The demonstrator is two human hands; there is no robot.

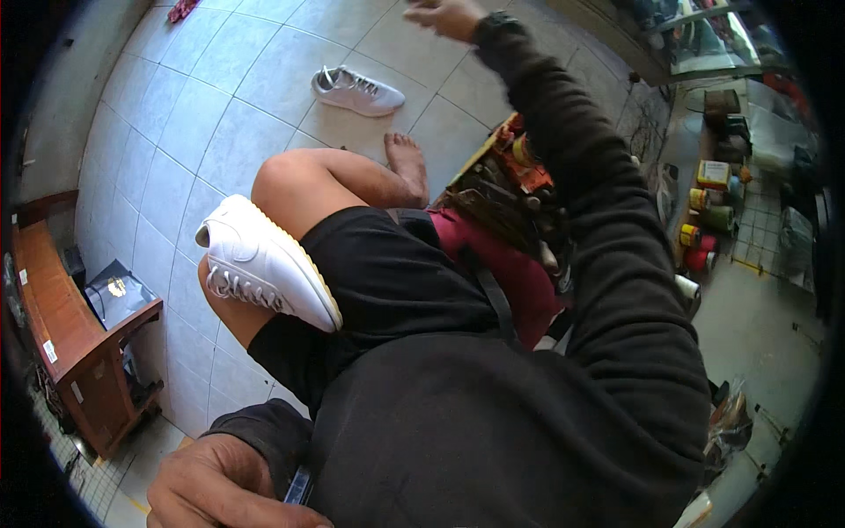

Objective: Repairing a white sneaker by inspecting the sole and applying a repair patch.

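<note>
Hands (216, 487) (451, 18) look half-curled, contents unclear; a white shoe (264, 262) lies on the thigh (239, 320).

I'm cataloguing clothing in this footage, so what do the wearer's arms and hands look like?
The right sleeve and left sleeve are long and dark, the right one heavily creased. The left hand and right hand are gloveless. A dark band at the right wrist could be a watch or cuff.
</note>
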